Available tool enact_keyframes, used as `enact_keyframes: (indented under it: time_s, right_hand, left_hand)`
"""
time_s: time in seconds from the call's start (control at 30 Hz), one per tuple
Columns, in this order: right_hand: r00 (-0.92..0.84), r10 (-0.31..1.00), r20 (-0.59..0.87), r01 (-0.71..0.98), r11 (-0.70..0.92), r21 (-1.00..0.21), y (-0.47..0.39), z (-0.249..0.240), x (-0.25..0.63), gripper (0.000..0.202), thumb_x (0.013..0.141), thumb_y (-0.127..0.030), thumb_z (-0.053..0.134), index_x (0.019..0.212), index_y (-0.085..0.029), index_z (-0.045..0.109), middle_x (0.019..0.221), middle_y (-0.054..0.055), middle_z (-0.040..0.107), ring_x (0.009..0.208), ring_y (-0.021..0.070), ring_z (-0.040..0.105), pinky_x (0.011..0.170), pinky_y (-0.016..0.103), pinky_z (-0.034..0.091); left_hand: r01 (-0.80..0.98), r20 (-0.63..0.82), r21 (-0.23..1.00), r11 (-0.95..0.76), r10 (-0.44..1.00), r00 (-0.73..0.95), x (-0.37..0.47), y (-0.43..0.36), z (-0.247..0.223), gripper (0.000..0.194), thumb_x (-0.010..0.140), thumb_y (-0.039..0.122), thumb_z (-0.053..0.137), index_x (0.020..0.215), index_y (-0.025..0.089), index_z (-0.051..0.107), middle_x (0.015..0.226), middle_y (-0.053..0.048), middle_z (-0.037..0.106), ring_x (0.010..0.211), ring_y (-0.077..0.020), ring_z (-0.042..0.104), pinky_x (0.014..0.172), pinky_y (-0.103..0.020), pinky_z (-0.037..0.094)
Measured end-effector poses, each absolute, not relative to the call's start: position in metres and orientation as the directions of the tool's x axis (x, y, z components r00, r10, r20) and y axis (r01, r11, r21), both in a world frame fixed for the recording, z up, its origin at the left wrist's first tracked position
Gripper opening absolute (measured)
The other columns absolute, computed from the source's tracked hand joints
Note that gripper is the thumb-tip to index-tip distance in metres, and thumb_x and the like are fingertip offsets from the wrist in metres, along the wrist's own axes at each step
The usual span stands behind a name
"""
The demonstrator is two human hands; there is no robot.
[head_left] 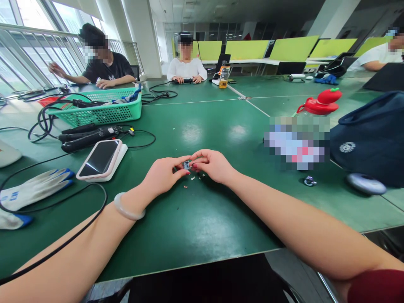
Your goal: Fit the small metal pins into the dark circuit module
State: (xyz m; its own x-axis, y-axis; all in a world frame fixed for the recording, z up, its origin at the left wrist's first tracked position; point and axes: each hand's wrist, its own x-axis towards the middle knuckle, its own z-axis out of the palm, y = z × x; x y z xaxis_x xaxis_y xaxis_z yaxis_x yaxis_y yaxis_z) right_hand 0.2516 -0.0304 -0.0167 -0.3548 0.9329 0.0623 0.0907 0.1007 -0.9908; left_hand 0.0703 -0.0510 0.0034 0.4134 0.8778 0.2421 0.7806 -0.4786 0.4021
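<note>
My left hand point(166, 172), with a pale bangle on its wrist, pinches a small blue-grey piece point(187, 165) between thumb and fingertips. My right hand point(212, 165) meets it from the other side, its fingers bent and pressed together at the piece's right edge. Whatever the right fingertips hold is too small to name. Both hands are just above the green table point(202, 227). Several tiny pale scraps point(192, 178) lie on the table below the fingertips.
Left: a phone point(100, 159), gloves point(34, 189), black cables and a green basket point(126, 110). Right: a red-lidded bottle point(318, 105), a dark blue bag point(369, 134), a small shiny object point(309, 181) and a rounded device point(366, 184). People sit across the table.
</note>
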Motion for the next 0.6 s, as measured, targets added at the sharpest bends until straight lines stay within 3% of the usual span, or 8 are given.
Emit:
enact_keyframes:
  time_s: [0.2,0.6]
  right_hand:
    - [-0.341,0.932,0.124,0.122,0.175,-0.977,-0.0337,-0.0168,0.2491,0.012,0.073,-0.007,0.053,0.078,-0.018,0.054,0.063,-0.004,0.065,0.062,0.0098,0.063,0.066,0.025,0.050]
    - [-0.288,0.928,0.238,0.216,0.305,-0.928,-0.0359,-0.0174,0.2488,0.008,0.075,-0.013,0.054,0.080,-0.019,0.054,0.068,-0.002,0.065,0.065,0.0109,0.062,0.066,0.026,0.049]
  left_hand:
    - [0.795,0.295,0.282,-0.538,0.837,0.462,0.0696,-0.0520,0.0004,0.041,0.080,0.032,0.057,0.121,0.030,0.057,0.078,-0.001,0.067,0.070,-0.0162,0.058,0.067,-0.028,0.043]
    - [0.772,0.340,0.313,-0.553,0.824,0.453,0.0710,-0.0528,0.0008,0.039,0.079,0.032,0.059,0.118,0.030,0.059,0.077,0.001,0.069,0.066,-0.0148,0.058,0.064,-0.026,0.043]
